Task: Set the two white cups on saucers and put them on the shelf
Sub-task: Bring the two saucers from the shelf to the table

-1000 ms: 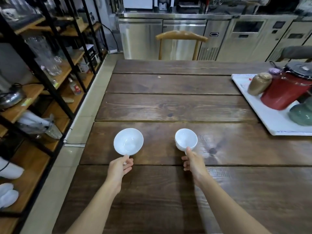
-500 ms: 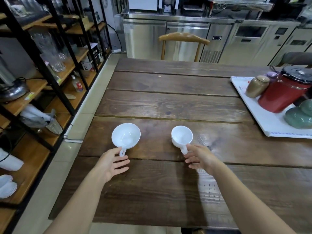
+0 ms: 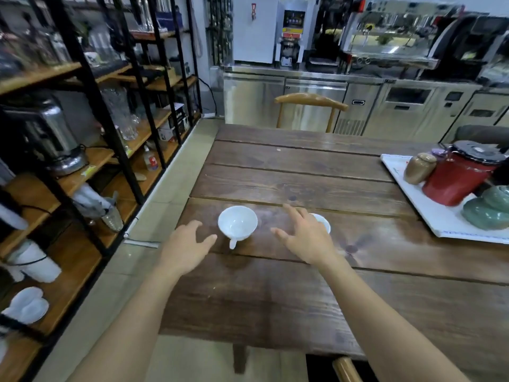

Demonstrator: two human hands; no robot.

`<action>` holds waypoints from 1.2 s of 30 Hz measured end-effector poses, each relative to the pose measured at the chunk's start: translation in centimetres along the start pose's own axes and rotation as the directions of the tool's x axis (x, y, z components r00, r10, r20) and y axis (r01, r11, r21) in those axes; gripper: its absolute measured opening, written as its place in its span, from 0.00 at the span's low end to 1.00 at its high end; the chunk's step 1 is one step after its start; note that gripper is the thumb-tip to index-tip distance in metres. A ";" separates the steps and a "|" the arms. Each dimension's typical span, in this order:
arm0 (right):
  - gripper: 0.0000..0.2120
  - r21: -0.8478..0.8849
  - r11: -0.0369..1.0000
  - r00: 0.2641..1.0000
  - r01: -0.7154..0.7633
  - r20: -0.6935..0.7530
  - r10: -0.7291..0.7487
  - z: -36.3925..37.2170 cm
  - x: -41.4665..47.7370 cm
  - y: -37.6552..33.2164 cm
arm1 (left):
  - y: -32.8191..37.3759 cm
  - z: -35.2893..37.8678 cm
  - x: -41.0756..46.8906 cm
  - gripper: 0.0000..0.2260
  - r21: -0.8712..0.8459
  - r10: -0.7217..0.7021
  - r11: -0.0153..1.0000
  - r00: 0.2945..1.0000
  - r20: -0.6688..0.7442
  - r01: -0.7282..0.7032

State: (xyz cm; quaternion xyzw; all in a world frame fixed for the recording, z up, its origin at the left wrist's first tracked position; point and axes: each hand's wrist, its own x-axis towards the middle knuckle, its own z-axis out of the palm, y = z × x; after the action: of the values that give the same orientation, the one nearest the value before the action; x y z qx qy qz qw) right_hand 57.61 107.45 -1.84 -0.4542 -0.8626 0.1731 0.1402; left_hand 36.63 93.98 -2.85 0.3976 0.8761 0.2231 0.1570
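Two white cups stand upright on the wooden table. The left cup shows fully, its handle pointing toward me. The right cup is mostly hidden behind my right hand, which hovers over it with fingers spread and holds nothing. My left hand floats empty, fingers apart, just left of the left cup and not touching it. White saucers lie on a low board of the black-framed wooden shelf at the left.
A white tray at the table's right edge carries a red pot, a brown jar and green ceramic pieces. A wooden chair stands at the far side. The shelf holds glassware, a blender and stacked white cups. Steel counters line the back.
Both hands let go of the cup handles and lifted, fingers spreading. The cups now rest on the table. My view rose and pulled back, showing more shelf and counter.
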 end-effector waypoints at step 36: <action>0.37 0.505 0.065 -0.052 0.860 0.215 -0.975 30.7 -36.5 -73.2 | -55.0 -30.1 -50.7 0.30 -0.269 -0.782 0.484 0.275 -0.559 0.833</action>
State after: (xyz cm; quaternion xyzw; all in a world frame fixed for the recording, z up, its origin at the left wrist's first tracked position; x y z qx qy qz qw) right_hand 11.58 33.26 -1.41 0.3347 -0.9115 0.2370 0.0325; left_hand 20.69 14.98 -0.65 -0.1933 0.9597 0.1944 -0.0628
